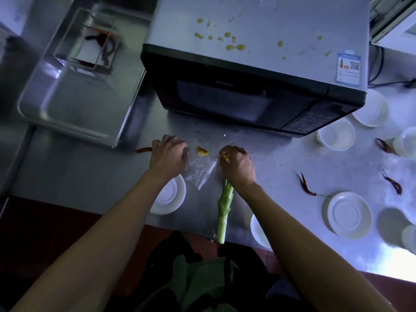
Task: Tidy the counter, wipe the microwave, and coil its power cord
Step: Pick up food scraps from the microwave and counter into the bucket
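Fingers [227, 152] curled around yellow scrap [225, 158]

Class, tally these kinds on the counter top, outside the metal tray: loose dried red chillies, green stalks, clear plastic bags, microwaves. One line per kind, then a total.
Dried red chillies: 4
Green stalk: 1
Clear plastic bag: 1
Microwave: 1
Total: 7
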The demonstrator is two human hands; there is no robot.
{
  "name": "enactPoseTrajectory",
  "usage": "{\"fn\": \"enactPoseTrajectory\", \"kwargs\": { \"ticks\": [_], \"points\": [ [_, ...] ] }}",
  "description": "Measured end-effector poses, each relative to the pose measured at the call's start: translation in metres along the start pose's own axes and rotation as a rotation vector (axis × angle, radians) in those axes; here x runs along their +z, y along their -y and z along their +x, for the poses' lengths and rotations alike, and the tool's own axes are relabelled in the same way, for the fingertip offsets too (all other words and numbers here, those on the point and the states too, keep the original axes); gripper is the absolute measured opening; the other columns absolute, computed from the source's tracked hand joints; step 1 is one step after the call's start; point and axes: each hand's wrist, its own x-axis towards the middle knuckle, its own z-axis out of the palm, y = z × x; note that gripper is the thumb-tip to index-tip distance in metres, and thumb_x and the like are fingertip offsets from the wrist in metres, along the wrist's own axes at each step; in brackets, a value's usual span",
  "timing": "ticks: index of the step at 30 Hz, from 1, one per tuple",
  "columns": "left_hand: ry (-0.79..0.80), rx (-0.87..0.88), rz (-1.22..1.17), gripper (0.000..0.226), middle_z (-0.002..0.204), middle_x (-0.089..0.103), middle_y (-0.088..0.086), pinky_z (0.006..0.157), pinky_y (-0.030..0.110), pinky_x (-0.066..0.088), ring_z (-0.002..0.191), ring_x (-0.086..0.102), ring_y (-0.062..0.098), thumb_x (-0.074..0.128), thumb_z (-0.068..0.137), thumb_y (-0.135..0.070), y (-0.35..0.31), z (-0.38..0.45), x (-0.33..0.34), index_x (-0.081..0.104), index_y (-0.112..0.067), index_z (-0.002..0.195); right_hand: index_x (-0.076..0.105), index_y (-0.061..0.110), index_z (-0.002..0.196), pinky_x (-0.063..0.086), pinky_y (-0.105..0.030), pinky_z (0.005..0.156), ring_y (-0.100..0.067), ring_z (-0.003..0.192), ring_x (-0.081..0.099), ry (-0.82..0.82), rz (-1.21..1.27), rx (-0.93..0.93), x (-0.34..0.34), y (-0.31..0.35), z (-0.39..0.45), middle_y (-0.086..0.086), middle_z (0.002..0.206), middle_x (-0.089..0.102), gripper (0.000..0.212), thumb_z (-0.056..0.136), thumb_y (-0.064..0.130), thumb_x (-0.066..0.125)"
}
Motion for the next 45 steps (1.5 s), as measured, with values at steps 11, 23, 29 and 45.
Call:
{"fn": "enactPoseTrajectory", "kwargs": {
  "ticks": [11, 23, 29, 45],
  "points": [
    [-0.111, 0.115, -0.135, 0.018, 0.11, 0.066, -0.004, 0.088, 0.042, 0.034, 0.108, 0.051, 0.022, 0.051, 0.092, -0.029, -0.031, 0.022, 0.012, 0.067, -0.026, 0.099, 0.071, 0.015, 0.1, 0.054, -0.038, 0.071, -0.032, 0.087, 0.064, -0.059, 0.016, 0.031, -0.003, -0.009, 0.007, -0.011, 0.097, 0.069, 0.016, 0.087, 0.009, 0.065],
    [-0.021, 0.148, -0.099, 0.015, 0.119, 0.061, 0.001, 0.087, 0.041, 0.033, 0.111, 0.05, 0.026, 0.066, 0.083, -0.024, -0.037, 0.03, 0.021, 0.068, -0.024, 0.097, 0.07, 0.012, 0.099, 0.054, -0.039, 0.067, -0.034, 0.083, 0.062, -0.079, -0.015, 0.03, -0.001, -0.019, 0.028, -0.014, 0.094, 0.067, 0.012, 0.089, 0.011, 0.063],
    [-0.048, 0.196, -0.121, 0.008, 0.107, 0.06, -0.001, 0.082, 0.039, 0.035, 0.104, 0.052, 0.024, 0.068, 0.084, -0.028, -0.036, 0.033, 0.024, 0.064, -0.023, 0.089, 0.069, 0.012, 0.1, 0.054, -0.04, 0.067, -0.032, 0.083, 0.062, -0.065, -0.006, 0.032, 0.001, -0.022, 0.036, -0.013, 0.095, 0.066, 0.012, 0.089, 0.01, 0.063],
    [-0.096, 0.16, -0.182, 0.012, 0.091, 0.065, -0.003, 0.077, 0.039, 0.04, 0.092, 0.055, 0.025, 0.069, 0.086, -0.03, -0.022, 0.044, 0.016, 0.061, -0.02, 0.087, 0.069, 0.006, 0.088, 0.055, -0.043, 0.066, -0.037, 0.082, 0.062, -0.061, -0.091, 0.034, 0.017, -0.011, 0.07, -0.015, 0.095, 0.065, 0.01, 0.086, 0.008, 0.06]
  ]
}}
